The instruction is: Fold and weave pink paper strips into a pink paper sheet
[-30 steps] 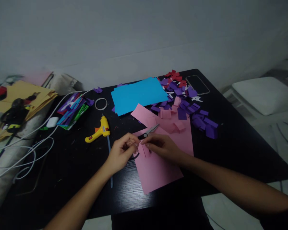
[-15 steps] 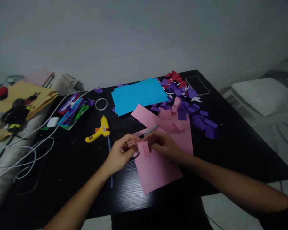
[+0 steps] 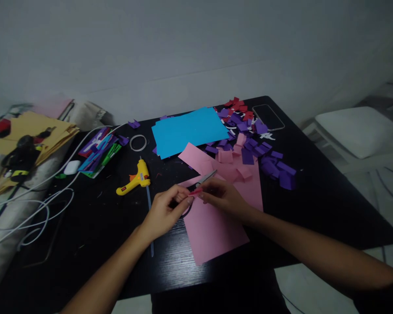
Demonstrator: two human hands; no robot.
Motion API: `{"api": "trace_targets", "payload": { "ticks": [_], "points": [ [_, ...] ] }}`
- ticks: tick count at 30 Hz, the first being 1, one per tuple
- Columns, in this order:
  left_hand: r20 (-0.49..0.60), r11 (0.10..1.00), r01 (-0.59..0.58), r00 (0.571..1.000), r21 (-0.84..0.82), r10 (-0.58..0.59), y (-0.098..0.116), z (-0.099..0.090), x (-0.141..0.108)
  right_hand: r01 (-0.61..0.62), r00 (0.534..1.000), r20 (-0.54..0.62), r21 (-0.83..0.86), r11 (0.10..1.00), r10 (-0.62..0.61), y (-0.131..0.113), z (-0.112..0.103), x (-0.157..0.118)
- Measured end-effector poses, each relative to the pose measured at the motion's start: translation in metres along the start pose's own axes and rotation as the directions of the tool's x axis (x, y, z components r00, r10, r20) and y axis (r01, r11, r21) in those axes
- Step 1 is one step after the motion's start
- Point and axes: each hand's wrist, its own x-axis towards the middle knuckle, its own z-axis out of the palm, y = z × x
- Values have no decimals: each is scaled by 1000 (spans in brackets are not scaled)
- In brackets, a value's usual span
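Note:
Between the fingertips of both hands is a small pink paper piece [image 3: 195, 192], seen nearly edge-on. My left hand [image 3: 166, 209] pinches its left end, and my right hand [image 3: 223, 197] pinches its right end. Beneath them lies a larger pink paper sheet [image 3: 214, 237]. Scissors [image 3: 207, 178] rest on the sheet behind my fingers, blades pointing up and right; their handles are partly hidden by my hands. More cut pink pieces [image 3: 225, 156] lie on the sheet's far part.
Blue sheets [image 3: 190, 131] lie at the back, with purple pieces [image 3: 271, 167] and red pieces [image 3: 236, 106] to their right. A phone-like dark rectangle [image 3: 268, 117] is near the far corner. Left are a yellow glue gun [image 3: 138, 179], a tape ring [image 3: 138, 142] and white cables [image 3: 49, 209].
The small pink piece has turned in my fingers from facing me, with a slit down it, to nearly edge-on. Both hands stay in almost the same place.

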Motion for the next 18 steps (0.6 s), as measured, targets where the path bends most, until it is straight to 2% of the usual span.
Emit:
{"api": "trace_targets", "payload": {
  "ticks": [7, 13, 16, 18],
  "points": [
    [-30, 988, -59, 998, 139, 64, 1, -2, 1, -88, 996, 21, 36, 995, 87, -5, 3, 0],
    [-55, 947, -82, 993, 311, 104, 1, -7, 2, -66, 998, 3, 26, 997, 66, 2, 1, 2],
    [-92, 890, -60, 989, 451, 114, -1, -13, 4, -36, 999, -21, -40, 999, 35, 3, -3, 3],
    [-135, 812, -24, 983, 583, 126, -6, -18, 7, -16, 999, -37, -85, 996, 13, 3, -4, 4]
  ]
}}
